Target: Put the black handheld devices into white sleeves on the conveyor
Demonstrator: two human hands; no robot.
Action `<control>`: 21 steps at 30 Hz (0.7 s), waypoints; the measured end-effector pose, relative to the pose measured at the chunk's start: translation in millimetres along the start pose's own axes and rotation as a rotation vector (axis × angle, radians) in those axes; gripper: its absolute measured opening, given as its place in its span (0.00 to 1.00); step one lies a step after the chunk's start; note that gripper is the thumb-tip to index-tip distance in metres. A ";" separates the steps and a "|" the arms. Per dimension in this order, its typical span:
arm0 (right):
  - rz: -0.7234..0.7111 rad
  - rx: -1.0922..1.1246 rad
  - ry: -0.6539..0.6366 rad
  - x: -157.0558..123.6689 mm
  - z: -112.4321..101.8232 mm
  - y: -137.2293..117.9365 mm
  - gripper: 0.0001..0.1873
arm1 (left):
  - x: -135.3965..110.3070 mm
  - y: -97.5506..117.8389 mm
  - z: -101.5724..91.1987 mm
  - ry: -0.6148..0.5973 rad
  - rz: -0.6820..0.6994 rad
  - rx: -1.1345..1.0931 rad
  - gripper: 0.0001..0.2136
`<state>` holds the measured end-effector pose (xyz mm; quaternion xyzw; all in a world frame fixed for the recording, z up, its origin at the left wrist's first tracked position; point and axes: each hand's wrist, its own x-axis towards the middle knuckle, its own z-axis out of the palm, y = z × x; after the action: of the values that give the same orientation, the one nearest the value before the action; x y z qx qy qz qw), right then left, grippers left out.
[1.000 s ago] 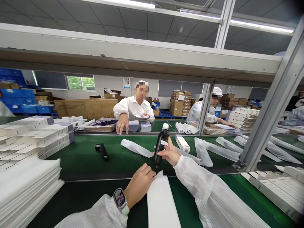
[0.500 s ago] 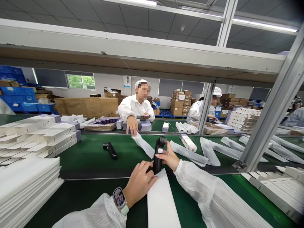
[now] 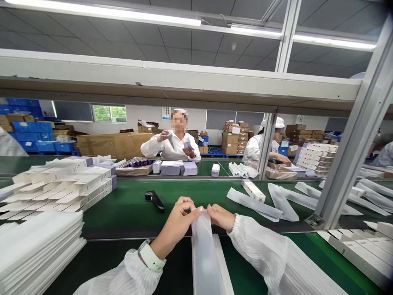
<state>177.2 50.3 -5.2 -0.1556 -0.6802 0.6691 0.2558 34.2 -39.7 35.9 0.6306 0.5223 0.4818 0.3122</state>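
Note:
My left hand [image 3: 175, 222] and my right hand [image 3: 221, 216] pinch the top edge of a long translucent white foam bag [image 3: 205, 254] from either side, just above the green bench. The black handheld device I held earlier is out of sight; I cannot tell whether it sits inside the bag. The bag stands over a flat white sleeve [image 3: 221, 262] lying on the bench. A second black handheld device [image 3: 155, 200] lies on the green conveyor belt [image 3: 132, 205] just left of my left hand.
Stacks of flat white sleeves [image 3: 37, 246] and white cartons [image 3: 64, 184] fill the left. Loose foam bags [image 3: 254, 203] and a small white box [image 3: 253, 190] ride the belt at right. A grey metal post [image 3: 346, 147] stands right. Two people in white coats work across the belt.
The black device my right hand held upright has dropped from sight, and both hands now pinch the foam bag's top. The other device and bags on the belt have shifted rightward.

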 end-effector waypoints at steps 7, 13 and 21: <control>0.024 0.308 -0.199 -10.2 32.7 8.0 0.40 | 3.6 15.7 -5.9 0.192 0.180 -0.047 0.14; -0.106 0.193 0.538 0.9 12.0 2.2 0.21 | 6.2 -21.4 9.7 0.407 0.160 0.033 0.16; -0.028 -0.569 1.388 -17.4 -118.0 6.3 0.23 | -5.2 -60.1 32.1 -0.235 0.025 0.447 0.13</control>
<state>256.3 139.0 -17.0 -0.5934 -0.5113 0.2120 0.5844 42.7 -25.6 -30.4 0.7419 0.5683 0.2815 0.2176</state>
